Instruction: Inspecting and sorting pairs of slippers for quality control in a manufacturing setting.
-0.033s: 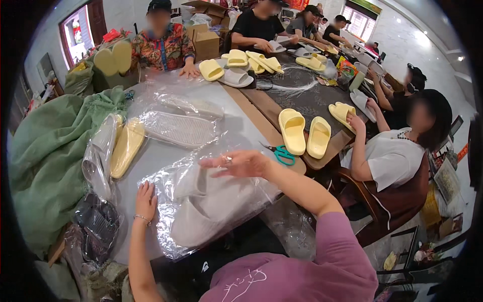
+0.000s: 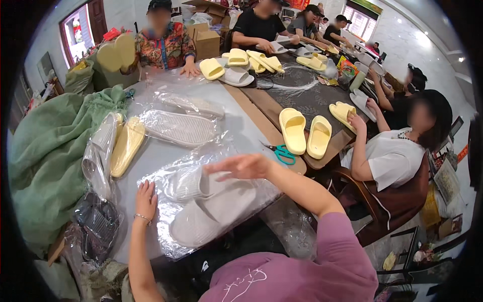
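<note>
The left hand (image 2: 146,202) lies flat, fingers slightly apart, at the clear bag's (image 2: 164,229) left edge, perhaps steadying it, while the right hand (image 2: 237,167), fingers loosely parted, is over the grey slippers (image 2: 193,224).

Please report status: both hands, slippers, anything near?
Left hand open at left edge of clear plastic. Right hand open by grey slippers, lying side by side. Scissors near right hand.

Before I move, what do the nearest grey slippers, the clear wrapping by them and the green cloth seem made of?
Grey slippers: probably moulded foam or soft plastic, matte; the thick, ribbed straps suggest it.
Clear wrapping: likely thin plastic film, glossy; it is see-through, crinkled and full of glints.
Green cloth: apparently woven fabric, dull; it drapes in soft folds, though the fibre is unclear.
</note>
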`<action>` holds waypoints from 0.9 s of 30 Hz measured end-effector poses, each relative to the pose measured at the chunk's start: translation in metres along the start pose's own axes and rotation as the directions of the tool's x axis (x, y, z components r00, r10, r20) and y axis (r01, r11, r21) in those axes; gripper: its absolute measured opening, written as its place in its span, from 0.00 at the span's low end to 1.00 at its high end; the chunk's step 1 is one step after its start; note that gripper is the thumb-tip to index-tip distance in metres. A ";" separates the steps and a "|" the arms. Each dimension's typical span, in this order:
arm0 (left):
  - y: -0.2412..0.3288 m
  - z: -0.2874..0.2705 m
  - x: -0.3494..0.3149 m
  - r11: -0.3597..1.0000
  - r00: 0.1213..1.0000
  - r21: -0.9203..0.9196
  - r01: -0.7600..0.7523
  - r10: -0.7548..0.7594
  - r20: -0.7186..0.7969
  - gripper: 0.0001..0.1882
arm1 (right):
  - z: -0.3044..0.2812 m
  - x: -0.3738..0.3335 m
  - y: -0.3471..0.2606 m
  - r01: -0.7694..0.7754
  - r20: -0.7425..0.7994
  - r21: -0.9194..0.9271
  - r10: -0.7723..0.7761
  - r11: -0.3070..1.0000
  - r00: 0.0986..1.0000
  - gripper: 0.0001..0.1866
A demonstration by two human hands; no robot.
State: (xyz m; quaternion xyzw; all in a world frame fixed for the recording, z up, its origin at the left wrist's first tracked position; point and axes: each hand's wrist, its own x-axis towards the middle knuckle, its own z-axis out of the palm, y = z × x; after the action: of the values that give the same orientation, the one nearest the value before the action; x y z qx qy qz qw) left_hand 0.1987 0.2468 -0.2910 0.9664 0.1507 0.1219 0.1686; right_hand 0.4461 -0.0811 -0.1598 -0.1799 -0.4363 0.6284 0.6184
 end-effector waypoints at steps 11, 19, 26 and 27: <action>0.087 -0.008 -0.042 0.889 0.953 -0.411 0.200 -0.275 -0.131 0.26 | -0.007 -0.023 0.037 -0.176 -0.183 -0.983 0.173 -0.055 0.968 0.35; 0.087 0.017 -0.036 0.816 0.916 -0.536 0.215 -0.359 -0.179 0.28 | 0.006 0.051 0.093 -0.169 -0.203 -0.941 0.091 -0.292 0.975 0.18; 0.077 -0.016 -0.013 0.205 0.737 -0.840 0.502 -0.610 0.292 0.15 | 0.023 0.061 0.073 -0.104 -0.106 -0.940 -0.014 -0.326 0.994 0.14; 0.077 -0.016 -0.013 0.219 0.773 -0.894 0.390 -0.606 0.188 0.15 | 0.023 0.062 0.072 -0.147 -0.170 -0.925 0.037 -0.351 0.985 0.13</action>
State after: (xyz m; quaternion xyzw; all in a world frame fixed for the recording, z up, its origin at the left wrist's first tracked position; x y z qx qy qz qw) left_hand 0.2014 0.1779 -0.2512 0.5972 0.3791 0.2183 0.6723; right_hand 0.3733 -0.0203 -0.1835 -0.6644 -0.7268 0.0445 0.1685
